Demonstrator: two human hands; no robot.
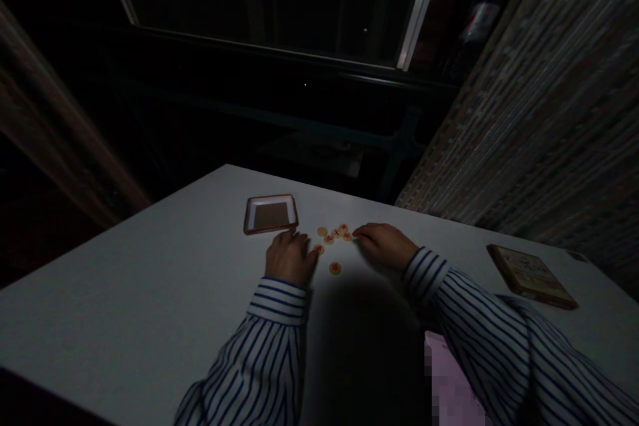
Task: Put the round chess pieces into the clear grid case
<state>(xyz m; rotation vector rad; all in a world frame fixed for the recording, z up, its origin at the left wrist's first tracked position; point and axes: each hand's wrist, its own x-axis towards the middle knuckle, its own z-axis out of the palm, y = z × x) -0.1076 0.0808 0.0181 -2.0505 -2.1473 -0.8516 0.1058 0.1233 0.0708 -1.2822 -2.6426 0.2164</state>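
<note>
Several round, pale Chinese chess pieces (pixel 337 233) with red characters lie in a loose cluster on the white table (pixel 150 299). One piece (pixel 322 231) shows a plain face. My left hand (pixel 289 257) rests left of the cluster, fingers apart, its thumb at the edge of a red-marked piece (pixel 318 249). From the right, my right hand (pixel 383 244) reaches in with its fingers stretched out, the tips at or just beside the rightmost piece (pixel 347 236). Nearer to me, a single red-marked piece (pixel 335 268) lies apart between the hands.
An open, shallow box tray (pixel 245 218) with a brown rim stands beyond my left hand. The box lid (pixel 534 274) lies at the right. A pink item (pixel 452 379) is under my right forearm. A beaded curtain (pixel 479 146) hangs at the right edge, a bottle (pixel 482 20) behind it.
</note>
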